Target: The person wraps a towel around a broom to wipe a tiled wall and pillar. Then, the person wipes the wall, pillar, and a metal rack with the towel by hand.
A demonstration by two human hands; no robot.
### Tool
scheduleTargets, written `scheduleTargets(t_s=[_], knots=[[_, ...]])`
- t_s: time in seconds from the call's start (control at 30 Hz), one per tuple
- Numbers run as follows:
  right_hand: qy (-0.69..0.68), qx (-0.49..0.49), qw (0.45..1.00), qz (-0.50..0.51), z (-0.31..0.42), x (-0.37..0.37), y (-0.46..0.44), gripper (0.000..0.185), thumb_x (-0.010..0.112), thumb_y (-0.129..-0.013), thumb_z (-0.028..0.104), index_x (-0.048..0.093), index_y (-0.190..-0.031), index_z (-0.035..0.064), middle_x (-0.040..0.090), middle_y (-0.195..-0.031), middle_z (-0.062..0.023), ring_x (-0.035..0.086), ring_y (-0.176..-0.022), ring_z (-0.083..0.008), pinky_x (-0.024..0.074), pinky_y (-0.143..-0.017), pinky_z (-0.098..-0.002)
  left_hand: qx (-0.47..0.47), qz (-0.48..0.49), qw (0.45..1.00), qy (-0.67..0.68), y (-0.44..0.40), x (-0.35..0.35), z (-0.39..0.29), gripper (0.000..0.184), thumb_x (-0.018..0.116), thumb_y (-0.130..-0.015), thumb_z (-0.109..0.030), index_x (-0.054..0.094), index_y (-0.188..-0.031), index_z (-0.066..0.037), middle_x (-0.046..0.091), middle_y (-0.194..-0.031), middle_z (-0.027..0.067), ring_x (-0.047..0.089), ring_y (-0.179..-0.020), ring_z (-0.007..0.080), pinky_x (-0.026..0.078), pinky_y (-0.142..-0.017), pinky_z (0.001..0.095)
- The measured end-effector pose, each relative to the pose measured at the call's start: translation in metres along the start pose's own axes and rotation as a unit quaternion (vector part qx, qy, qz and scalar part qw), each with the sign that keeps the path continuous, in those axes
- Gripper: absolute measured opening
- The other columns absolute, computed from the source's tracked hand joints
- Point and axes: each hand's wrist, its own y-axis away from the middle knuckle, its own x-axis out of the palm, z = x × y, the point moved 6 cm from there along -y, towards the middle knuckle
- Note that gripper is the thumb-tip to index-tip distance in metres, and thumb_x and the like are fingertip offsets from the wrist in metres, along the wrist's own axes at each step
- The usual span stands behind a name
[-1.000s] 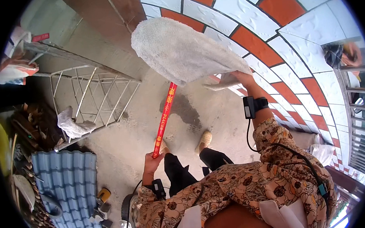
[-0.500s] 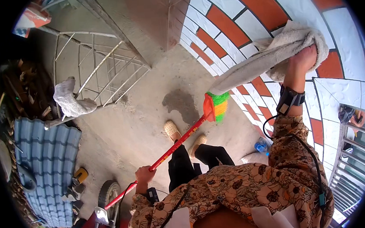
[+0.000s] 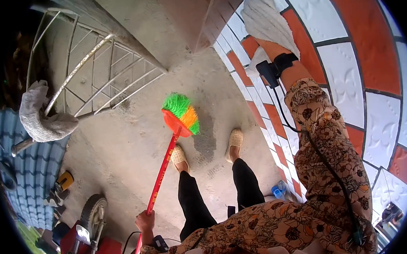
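Observation:
My left hand (image 3: 145,220) is closed around the red handle of a broom (image 3: 163,169). The broom's head, with green and orange bristles, points up and away over the concrete floor. Against the tiled wall (image 3: 336,19), my right hand (image 3: 269,49) holds a pale grey towel (image 3: 267,20). The towel drapes over the fingers, hiding most of them, and one end hangs below the wrist. A black device is strapped on the right wrist, with a cable running down the sleeve.
At the left stands a metal frame (image 3: 104,81) with a grey cloth (image 3: 44,114) draped on its end. Blue corrugated sheets (image 3: 34,182) lie below it. A red wheeled vehicle (image 3: 106,251) is at lower left. A plastic bottle (image 3: 278,190) sits by the wall.
My right hand has moved along the wall, farther forward and left, with the towel, which is now bunched over the hand. The broom has swung left, its head away from the wall. My feet have moved apart.

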Motion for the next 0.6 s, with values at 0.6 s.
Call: scheduleTargets(t_s=[0.6], knots=[[-0.030,-0.123,0.916,0.382,0.070,0.112,0.179,0.033,0.035,-0.083,0.015,0.052,-0.106,-0.0021,0.046,-0.120,-0.0132,0.033,-0.120,-0.0250,0.0221,-0.105,-0.0348,-0.080,-0.025,0.989,0.125,0.024,0.026,0.015,0.026,0.062,-0.066,-0.031,0.059,-0.064,-0.005,0.054,-0.055,0.0154,0.057,-0.054,0.0327,0.043,-0.053,0.0405]])
